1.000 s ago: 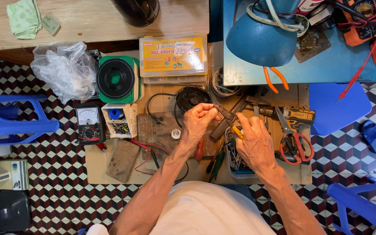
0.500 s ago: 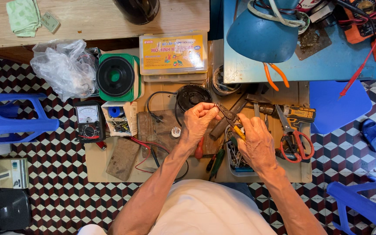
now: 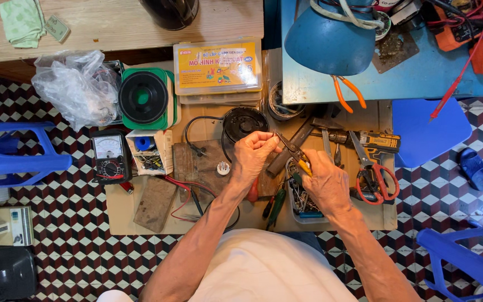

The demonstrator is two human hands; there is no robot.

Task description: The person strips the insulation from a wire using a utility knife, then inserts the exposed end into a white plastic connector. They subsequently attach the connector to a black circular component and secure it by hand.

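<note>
Pliers [image 3: 300, 159] at right grip: yellow handles. Scissors [image 3: 377, 178] just right of it: red. Speaker [image 3: 143, 97] left of left grip: green, black cone. Floor [image 3: 74, 251]: red-black-white cube pattern. Stool [image 3: 6, 156]: blue.

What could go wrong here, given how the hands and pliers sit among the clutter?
The pliers in the right hand close right by the left hand fingertips, so a slip might pinch them. A small piece, if dropped, could vanish among the loose tools and the tray of parts below. Open scissors lie beside the right wrist.
</note>
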